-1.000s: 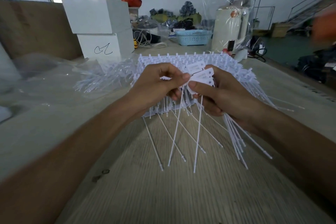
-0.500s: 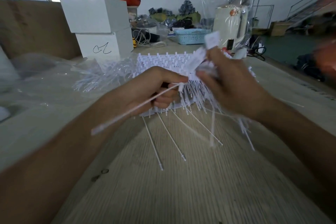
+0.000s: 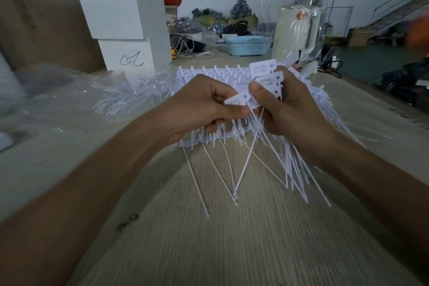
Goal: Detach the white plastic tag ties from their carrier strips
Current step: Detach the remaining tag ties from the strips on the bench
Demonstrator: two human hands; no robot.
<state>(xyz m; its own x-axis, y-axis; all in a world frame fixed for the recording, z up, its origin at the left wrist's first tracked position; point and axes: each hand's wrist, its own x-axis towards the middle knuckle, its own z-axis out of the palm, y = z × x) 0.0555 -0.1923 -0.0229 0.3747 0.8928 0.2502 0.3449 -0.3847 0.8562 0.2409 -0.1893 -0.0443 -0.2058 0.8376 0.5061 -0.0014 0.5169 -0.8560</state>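
Note:
My left hand (image 3: 204, 104) pinches the flat head of a single white tag tie (image 3: 240, 100) between thumb and forefinger; its thin tail slants down to the table. My right hand (image 3: 290, 109) grips a bunch of white tag ties (image 3: 267, 76), heads fanned above the thumb and tails (image 3: 294, 169) hanging below the palm. The two hands touch at the thumbs. Behind and under them lies a pile of white carrier strips with ties still on them (image 3: 209, 139), partly hidden by both hands.
The wooden table (image 3: 232, 239) stretches toward me. Clear plastic bags (image 3: 69, 100) with more ties lie at the left. Stacked white boxes (image 3: 125, 30), a blue basket (image 3: 247, 45) and a bagged cream appliance (image 3: 299, 28) stand at the far edge.
The left hand, which had swung one tie out to the left, has come back to the right hand. The right hand has dropped lower, with the bunch's tails hanging down again.

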